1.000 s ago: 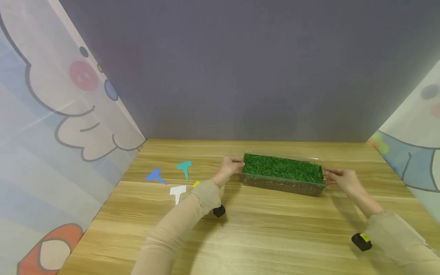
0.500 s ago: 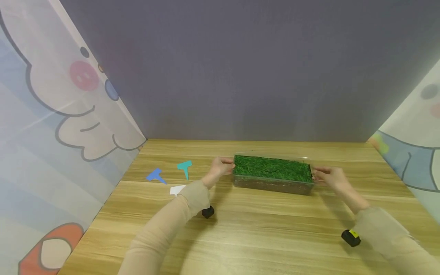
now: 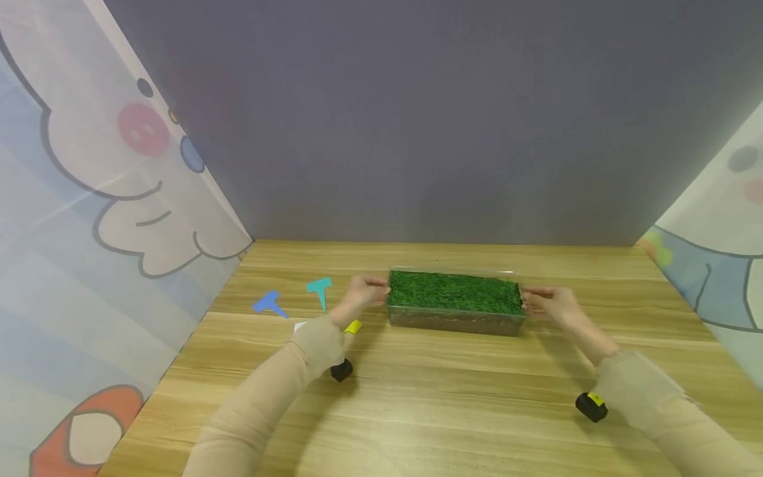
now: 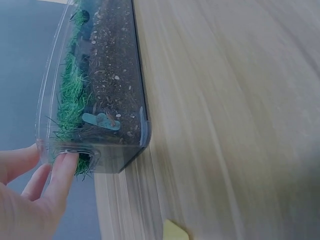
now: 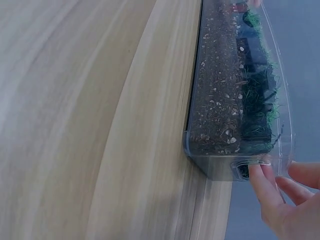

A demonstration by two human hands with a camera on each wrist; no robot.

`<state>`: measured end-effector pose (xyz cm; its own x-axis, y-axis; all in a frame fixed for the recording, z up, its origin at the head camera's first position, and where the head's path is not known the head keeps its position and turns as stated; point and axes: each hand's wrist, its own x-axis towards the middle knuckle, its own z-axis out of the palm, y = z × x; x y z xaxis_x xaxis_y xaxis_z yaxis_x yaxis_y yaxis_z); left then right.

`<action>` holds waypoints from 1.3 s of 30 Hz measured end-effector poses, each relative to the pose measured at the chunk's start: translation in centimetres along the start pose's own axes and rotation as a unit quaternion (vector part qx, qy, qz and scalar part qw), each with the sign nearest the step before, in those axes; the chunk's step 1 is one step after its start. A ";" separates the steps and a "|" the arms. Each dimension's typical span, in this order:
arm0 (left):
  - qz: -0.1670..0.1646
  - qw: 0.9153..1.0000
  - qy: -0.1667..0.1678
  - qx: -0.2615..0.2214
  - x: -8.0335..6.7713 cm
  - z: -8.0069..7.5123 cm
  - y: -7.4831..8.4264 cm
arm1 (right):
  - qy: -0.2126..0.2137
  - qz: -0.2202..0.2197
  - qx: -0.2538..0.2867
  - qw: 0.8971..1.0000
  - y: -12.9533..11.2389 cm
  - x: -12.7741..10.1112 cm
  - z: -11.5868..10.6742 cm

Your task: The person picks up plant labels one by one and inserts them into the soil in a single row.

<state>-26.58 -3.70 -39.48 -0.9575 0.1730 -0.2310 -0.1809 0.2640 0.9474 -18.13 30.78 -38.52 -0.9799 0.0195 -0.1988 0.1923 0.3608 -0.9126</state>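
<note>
The grass box sits on the table, further left than a second ago and now nearer the teal tag. The left hand grips the box's left end, fingers curled on the rim; the right hand grips the right end the same way. Both hands have shifted left with it. A yellow tag shows just left of the box, by the left wrist; the blue tag lies beyond the teal one, unmoved.
</note>
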 end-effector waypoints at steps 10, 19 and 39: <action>-0.017 1.000 -0.017 -0.005 0.4 -1.0 -0.1 | -0.001 0.001 0.022 1.000 -0.3 0.7 0.2; -0.037 0.999 0.003 -0.001 0.9 -1.0 -0.2 | 0.002 0.002 0.034 0.999 -0.3 0.7 0.2; -0.044 0.999 -0.026 -0.020 0.6 -0.6 -0.3 | -0.017 0.024 0.082 0.996 0.6 0.8 -0.8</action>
<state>-27.29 -4.29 -39.77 -0.9250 0.1998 -0.3233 -0.2728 0.2430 0.9309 -18.80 31.75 -38.95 -0.9676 0.0008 -0.2523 0.2473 0.2022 -0.9476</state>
